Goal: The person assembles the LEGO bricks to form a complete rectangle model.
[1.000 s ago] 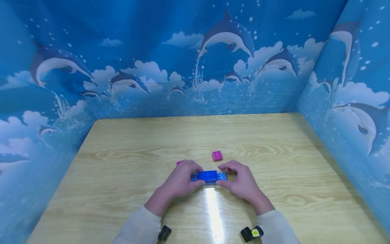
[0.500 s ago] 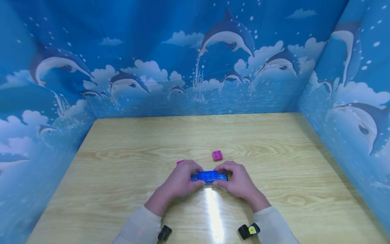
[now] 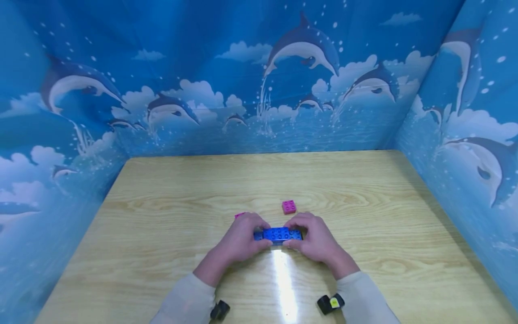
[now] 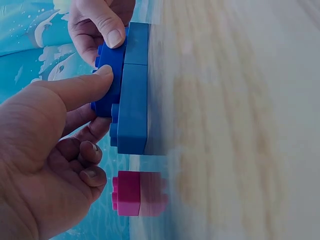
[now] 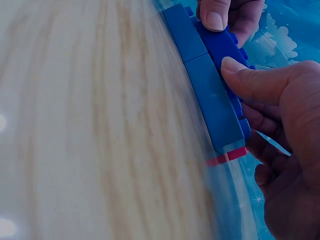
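A dark blue brick (image 3: pixel 276 233) sits on top of two lighter blue bricks (image 4: pixel 134 85) laid end to end on the wooden table (image 3: pixel 364 202). My left hand (image 3: pixel 259 230) pinches the stack's left end, with its thumb (image 4: pixel 82 87) against the dark brick (image 4: pixel 111 70). My right hand (image 3: pixel 295 232) pinches the right end, its thumb (image 5: pixel 250 80) pressing the dark brick (image 5: pixel 220 45). The lower bricks (image 5: pixel 202 82) lie flat on the table.
One pink brick (image 3: pixel 288 206) lies just beyond the hands. A second pink brick (image 4: pixel 129 192) sits by my left hand and is mostly hidden behind it in the head view. Blue dolphin-print walls (image 3: pixel 259 90) close in three sides of the table.
My right hand has slid left and closed its fingers onto the right end of the blue stack. The left hand and the bricks have stayed in place.
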